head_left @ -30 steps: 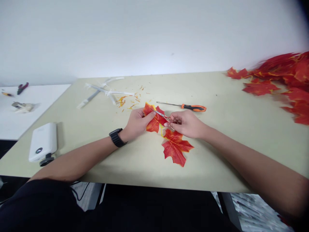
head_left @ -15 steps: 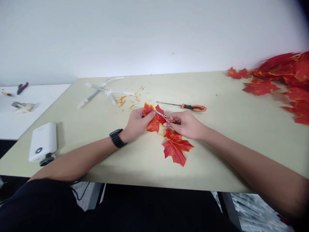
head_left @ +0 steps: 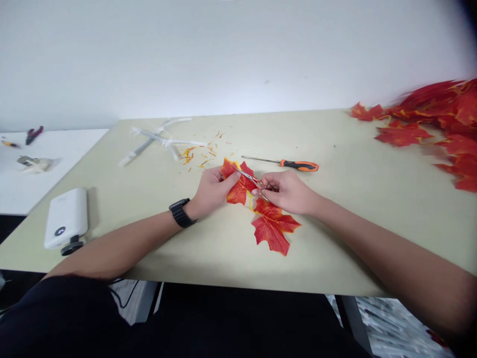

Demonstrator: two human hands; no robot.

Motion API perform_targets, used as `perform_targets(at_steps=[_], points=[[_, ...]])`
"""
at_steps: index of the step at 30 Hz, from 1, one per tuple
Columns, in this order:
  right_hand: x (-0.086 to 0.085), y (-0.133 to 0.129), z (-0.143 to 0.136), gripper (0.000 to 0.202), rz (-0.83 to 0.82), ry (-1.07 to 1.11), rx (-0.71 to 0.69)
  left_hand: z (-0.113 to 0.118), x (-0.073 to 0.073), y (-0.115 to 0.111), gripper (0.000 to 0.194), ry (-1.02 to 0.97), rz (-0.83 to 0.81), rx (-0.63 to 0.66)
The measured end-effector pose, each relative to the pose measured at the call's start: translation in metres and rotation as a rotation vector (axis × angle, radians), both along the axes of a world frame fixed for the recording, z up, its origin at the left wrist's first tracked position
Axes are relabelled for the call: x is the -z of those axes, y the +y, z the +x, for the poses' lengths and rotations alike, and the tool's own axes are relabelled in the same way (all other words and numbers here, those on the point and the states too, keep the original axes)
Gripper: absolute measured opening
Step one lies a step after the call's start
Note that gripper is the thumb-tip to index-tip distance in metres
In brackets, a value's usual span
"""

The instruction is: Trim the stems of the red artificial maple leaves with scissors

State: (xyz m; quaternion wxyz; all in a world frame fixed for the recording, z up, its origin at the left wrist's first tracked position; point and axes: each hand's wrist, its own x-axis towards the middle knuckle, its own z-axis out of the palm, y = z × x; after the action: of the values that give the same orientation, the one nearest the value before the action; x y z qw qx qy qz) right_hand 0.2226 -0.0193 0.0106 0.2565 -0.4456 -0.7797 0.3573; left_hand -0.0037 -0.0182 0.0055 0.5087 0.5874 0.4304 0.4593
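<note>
Between thumb and fingers, my left hand (head_left: 213, 191) pinches a red artificial maple leaf (head_left: 237, 189) with yellow edges. My right hand (head_left: 285, 191) is closed round the handles of small metal scissors (head_left: 250, 176), whose blades lie across the upper part of that leaf. A yellow stem links it to a second red maple leaf (head_left: 276, 228), which hangs below my right hand. Whether the blades are parted is hard to make out. Just beyond my right hand lies a screwdriver (head_left: 300, 165) with an orange and black handle.
Yellow and orange scraps (head_left: 188, 155) lie near clear plastic strips (head_left: 149, 136) at the back left. A white power bank (head_left: 67, 219) rests by my left forearm. Red maple leaves (head_left: 443, 117) are heaped at the right. Pliers (head_left: 34, 135) lie on the white table (head_left: 80, 144).
The lower leaf has swung very slightly to the right. Both hands, the scissors and the held leaf stay almost where they were.
</note>
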Motion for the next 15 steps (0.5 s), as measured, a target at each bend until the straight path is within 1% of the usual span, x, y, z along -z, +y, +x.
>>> perform_targets(at_steps=[7,15], points=[[-0.0009,-0.0008,0.0,0.036,0.011,-0.018,-0.01,-0.0002,0.0039,0.0,0.028,-0.02,-0.004,0.017],[-0.0018,-0.0011,0.0004,0.039,0.015,-0.014,-0.008,-0.0001,-0.0005,-0.0009,0.027,0.016,0.008,0.003]])
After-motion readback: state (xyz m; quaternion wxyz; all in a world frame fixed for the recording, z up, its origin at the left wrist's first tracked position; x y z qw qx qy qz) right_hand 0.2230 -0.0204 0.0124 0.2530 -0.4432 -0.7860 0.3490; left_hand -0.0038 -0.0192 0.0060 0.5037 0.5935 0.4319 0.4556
